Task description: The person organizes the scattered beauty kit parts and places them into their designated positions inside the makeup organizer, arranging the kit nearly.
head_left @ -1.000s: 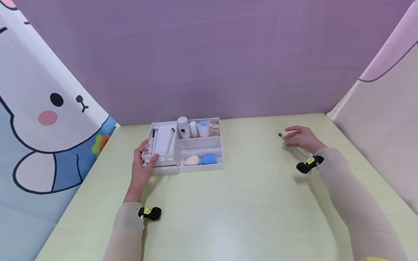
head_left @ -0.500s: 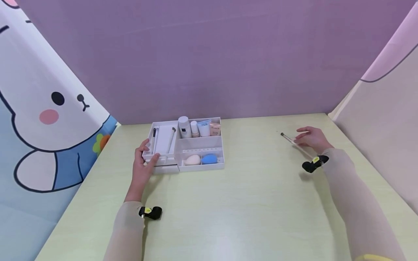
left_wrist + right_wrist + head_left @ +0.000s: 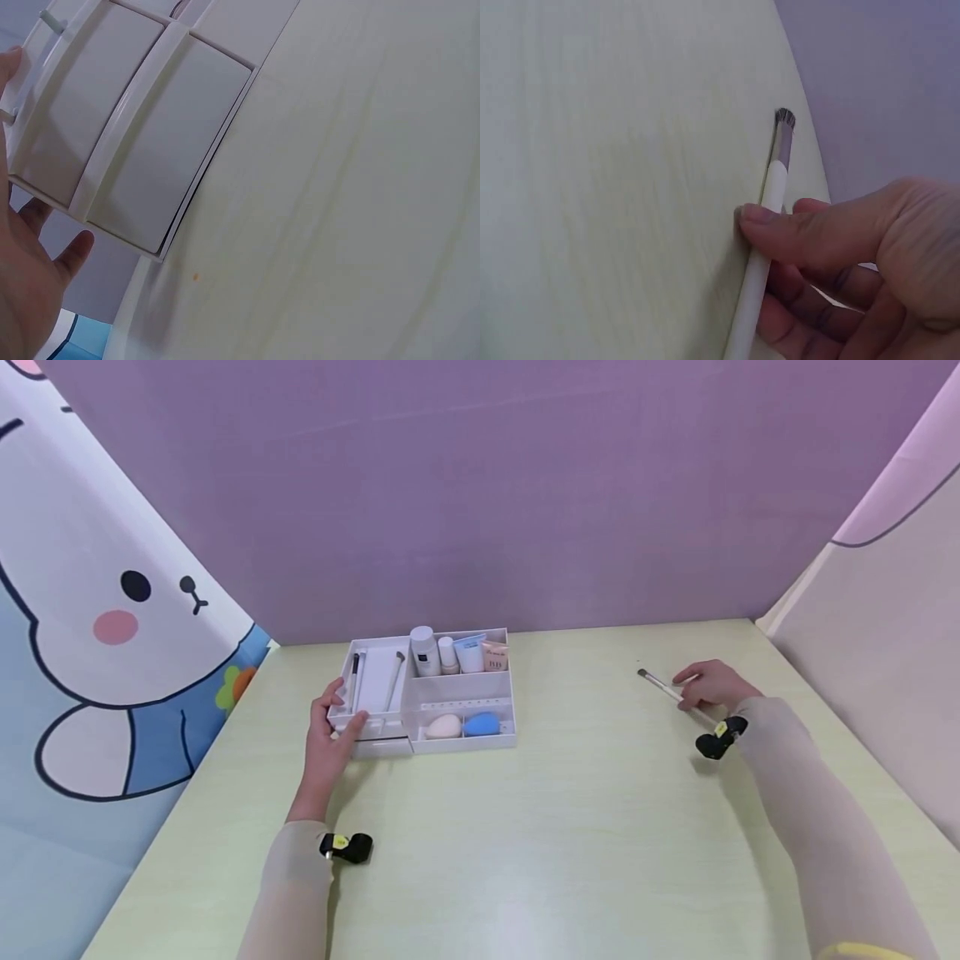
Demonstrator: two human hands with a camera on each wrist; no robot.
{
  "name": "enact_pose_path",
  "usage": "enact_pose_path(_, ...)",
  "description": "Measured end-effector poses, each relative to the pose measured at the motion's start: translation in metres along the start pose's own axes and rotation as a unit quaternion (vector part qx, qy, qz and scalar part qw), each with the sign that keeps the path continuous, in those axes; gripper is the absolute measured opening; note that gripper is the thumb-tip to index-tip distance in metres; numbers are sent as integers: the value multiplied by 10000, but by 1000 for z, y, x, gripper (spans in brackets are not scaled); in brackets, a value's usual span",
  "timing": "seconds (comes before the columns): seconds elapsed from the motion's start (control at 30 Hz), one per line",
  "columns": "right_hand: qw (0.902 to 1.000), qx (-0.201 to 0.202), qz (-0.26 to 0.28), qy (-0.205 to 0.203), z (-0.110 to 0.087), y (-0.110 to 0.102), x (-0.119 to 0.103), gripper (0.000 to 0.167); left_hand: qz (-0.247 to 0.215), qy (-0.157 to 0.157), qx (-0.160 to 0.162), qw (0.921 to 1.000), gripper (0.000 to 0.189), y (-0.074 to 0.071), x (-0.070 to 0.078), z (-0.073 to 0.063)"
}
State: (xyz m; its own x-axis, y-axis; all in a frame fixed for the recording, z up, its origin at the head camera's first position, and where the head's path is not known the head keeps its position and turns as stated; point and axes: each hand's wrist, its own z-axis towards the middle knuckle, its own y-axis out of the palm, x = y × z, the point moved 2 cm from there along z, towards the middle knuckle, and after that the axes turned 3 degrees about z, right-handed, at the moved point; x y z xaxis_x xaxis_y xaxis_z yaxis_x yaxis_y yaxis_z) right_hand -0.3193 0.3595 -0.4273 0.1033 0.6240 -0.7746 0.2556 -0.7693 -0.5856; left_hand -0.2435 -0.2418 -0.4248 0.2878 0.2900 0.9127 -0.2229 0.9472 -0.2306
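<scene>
My right hand (image 3: 712, 685) pinches a white makeup brush (image 3: 778, 184) between thumb and fingers, low over the right side of the table. Its dark bristle tip points away toward the back left. At the left, my left hand (image 3: 330, 739) grips the front left corner of a white makeup organizer (image 3: 410, 727), thumb on the front edge and fingers along the left side. Two drawer fronts (image 3: 161, 142) of the organizer show in the left wrist view. Several brushes, including a thin brush (image 3: 393, 681), lie in its left top tray.
In the organizer's back compartment stand a white bottle (image 3: 425, 652), a smaller bottle (image 3: 447, 656), a blue-white tube (image 3: 470, 653) and a pink tube (image 3: 495, 656). A pale sponge (image 3: 444, 727) and a blue sponge (image 3: 482, 724) sit in front. A purple backdrop (image 3: 525, 493) rises behind the table (image 3: 525, 843).
My right hand first shifted right along the brush, then came slightly back left and closed around its handle; more of the brush shows now. My left hand has stayed on the organizer.
</scene>
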Motion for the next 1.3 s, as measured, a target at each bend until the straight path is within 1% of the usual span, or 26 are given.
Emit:
enact_pose_path(0.07,9998,-141,-124,44,1,2,-3,54,-13,-21,-2,10000,38,0,0,0)
enact_pose_path(0.17,9992,-319,-175,153,1,6,-9,52,-7,-97,-3,10000,38,-1,2,0)
enact_pose_path(0.27,9982,-531,-152,254,1,8,-14,52,53,-132,-33,9999,37,-1,16,-4)
enact_pose_path(0.4,9950,-867,81,480,0,10,-18,53,187,-144,-71,9997,35,1,35,-9)
enact_pose_path(0.5,9926,-1035,216,597,0,11,-21,56,233,-174,-61,9996,34,1,38,-10)
enact_pose_path(0.57,9917,-1098,249,619,-1,12,-22,57,218,-165,-63,9996,35,1,38,-10)
enact_pose_path(0.67,9910,-1142,289,637,-2,13,-22,59,117,-195,-60,9997,36,-1,25,-6)
enact_pose_path(0.8,9894,-1184,526,659,-3,13,-20,61,86,-219,-43,9997,38,-2,5,-1)
enact_pose_path(0.87,9880,-1225,693,638,-3,14,-19,62,111,-152,-20,9998,38,-1,2,0)
enact_pose_path(1.0,9854,-1234,1040,548,-3,16,-16,61,126,-65,18,9999,37,0,1,1)
enact_pose_path(1.1,9841,-1163,1270,434,-3,18,-14,62,149,-105,16,9998,35,0,1,1)
enact_pose_path(1.23,9782,-1213,1657,316,-5,24,-14,61,126,-106,-17,9999,37,0,2,0)
enact_pose_path(1.3,9748,-1269,1812,290,-6,27,-15,60,124,-176,-58,9998,37,1,11,-2)
